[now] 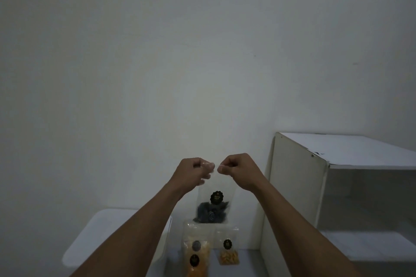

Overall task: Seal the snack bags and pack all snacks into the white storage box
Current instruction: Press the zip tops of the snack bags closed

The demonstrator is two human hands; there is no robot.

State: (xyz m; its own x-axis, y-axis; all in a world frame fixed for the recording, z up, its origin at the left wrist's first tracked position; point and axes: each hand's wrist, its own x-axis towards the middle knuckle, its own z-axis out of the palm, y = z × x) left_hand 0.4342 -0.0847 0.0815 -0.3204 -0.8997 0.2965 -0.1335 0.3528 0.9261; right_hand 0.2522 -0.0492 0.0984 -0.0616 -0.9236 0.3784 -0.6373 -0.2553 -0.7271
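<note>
The left hand (193, 171) and the right hand (238, 170) are raised side by side. Each one pinches the top edge of a clear bag (213, 204) between curled fingers and thumb. The bag hangs below the 2 hands, with dark snacks at its bottom. Further below the hands, more snack bags (228, 252) stand on the desk (247, 263). The white storage box (108, 231) is under the left forearm.
</note>
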